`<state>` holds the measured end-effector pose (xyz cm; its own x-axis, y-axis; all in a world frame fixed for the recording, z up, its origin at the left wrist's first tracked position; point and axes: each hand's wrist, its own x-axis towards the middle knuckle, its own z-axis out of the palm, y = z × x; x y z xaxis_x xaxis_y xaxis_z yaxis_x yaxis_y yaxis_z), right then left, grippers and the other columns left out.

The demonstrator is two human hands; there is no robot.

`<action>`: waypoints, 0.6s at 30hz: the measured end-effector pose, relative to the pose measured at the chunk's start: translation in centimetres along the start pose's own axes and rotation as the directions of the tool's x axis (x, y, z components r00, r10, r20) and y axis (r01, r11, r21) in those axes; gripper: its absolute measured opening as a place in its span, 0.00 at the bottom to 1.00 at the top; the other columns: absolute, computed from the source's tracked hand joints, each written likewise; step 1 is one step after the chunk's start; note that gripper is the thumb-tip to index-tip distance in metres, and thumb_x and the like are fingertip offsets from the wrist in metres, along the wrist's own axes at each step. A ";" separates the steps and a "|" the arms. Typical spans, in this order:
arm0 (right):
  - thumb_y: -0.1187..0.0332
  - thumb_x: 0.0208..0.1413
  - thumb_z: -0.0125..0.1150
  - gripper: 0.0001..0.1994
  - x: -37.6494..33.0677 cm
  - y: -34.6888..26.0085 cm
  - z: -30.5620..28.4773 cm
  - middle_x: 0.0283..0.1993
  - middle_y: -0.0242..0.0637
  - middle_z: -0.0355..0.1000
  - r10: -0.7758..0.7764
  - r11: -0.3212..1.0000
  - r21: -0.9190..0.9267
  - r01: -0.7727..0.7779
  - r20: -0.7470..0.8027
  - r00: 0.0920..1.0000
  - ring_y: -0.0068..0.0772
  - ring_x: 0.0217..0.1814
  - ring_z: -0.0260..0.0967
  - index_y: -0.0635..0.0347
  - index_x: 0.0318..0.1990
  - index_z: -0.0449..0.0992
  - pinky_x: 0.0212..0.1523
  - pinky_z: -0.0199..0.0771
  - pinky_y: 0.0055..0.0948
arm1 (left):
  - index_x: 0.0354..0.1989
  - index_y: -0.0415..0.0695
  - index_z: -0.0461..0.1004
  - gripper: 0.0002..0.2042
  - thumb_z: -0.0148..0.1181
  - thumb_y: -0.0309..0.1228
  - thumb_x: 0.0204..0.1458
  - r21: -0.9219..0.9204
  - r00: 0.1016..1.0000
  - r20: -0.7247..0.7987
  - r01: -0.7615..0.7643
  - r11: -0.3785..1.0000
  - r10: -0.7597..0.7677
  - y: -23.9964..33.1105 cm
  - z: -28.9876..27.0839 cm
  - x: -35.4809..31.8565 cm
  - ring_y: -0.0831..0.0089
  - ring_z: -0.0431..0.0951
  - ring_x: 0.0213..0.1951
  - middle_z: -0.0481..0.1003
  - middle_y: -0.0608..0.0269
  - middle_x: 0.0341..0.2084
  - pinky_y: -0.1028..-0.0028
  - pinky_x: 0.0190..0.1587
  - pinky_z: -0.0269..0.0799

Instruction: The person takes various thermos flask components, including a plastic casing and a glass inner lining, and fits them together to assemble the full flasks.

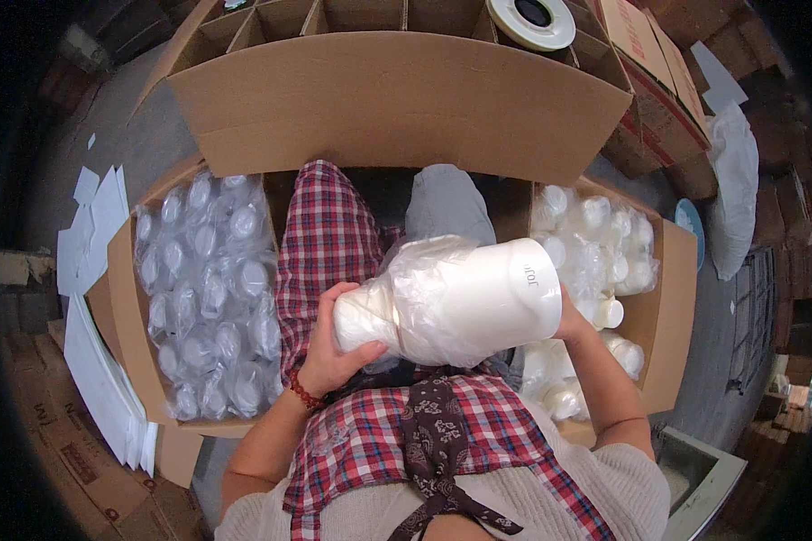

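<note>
A large smooth white cylindrical container (pixel 505 298) lies across above my lap, with its wide end to the right. Crinkled clear plastic film (pixel 428 311) covers its middle and its narrower left end. My left hand (pixel 332 347) grips that narrower end, thumb on the near side and fingers beyond. At the wide end, my right hand (pixel 570 317) supports the container; most of its fingers are hidden behind it. A carton (pixel 122 298) at my left holds several clear-wrapped pieces (pixel 212 298). The carton (pixel 676 316) at my right holds several white, plastic-wrapped pieces (pixel 595 216).
Beyond my knees stands a large divided cardboard box (pixel 397 108); a white round piece with a dark centre (pixel 532 20) sits in its right side. White sheets (pixel 104 370) lean at the left. A closed carton (pixel 654 81), a white sack (pixel 735 189) and a blue dish (pixel 690 230) are at the right.
</note>
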<state>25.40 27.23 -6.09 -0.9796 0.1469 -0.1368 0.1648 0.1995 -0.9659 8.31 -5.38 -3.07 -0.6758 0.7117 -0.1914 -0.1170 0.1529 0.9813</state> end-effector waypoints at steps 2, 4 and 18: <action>0.69 0.36 0.76 0.35 -0.1 0.2 0.0 0.53 0.39 0.71 0.054 0.993 0.109 -0.051 -0.026 0.998 0.33 0.55 0.68 0.63 0.56 0.68 0.56 0.67 0.35 | 0.62 0.41 0.50 0.43 0.71 0.39 0.41 0.008 1.000 -0.002 -0.003 1.000 0.003 -0.2 -0.1 -0.1 0.65 0.66 0.53 0.64 0.52 0.51 0.67 0.56 0.64; 0.69 0.37 0.75 0.33 0.1 0.1 0.0 0.53 0.39 0.71 0.070 0.994 0.088 -0.066 -0.041 0.997 0.32 0.55 0.68 0.63 0.55 0.69 0.55 0.67 0.34 | 0.62 0.41 0.50 0.43 0.71 0.39 0.41 -0.016 1.000 -0.003 0.014 1.000 -0.014 0.3 0.1 -0.1 0.65 0.66 0.53 0.64 0.52 0.51 0.66 0.56 0.63; 0.67 0.42 0.73 0.34 -0.8 -2.1 1.1 0.58 0.39 0.67 0.089 0.965 0.249 -0.087 0.003 0.996 0.32 0.60 0.63 0.64 0.58 0.65 0.59 0.63 0.34 | 0.63 0.43 0.46 0.45 0.73 0.35 0.40 -0.092 1.000 0.020 0.016 0.996 -0.014 1.3 0.1 0.0 0.65 0.66 0.54 0.62 0.53 0.53 0.66 0.57 0.63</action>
<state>25.73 25.62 -4.21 -0.9615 0.1612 -0.2226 0.2154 -0.0614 -0.9746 8.22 -5.14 -1.80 -0.6595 0.7230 -0.2059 -0.1945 0.1004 0.9758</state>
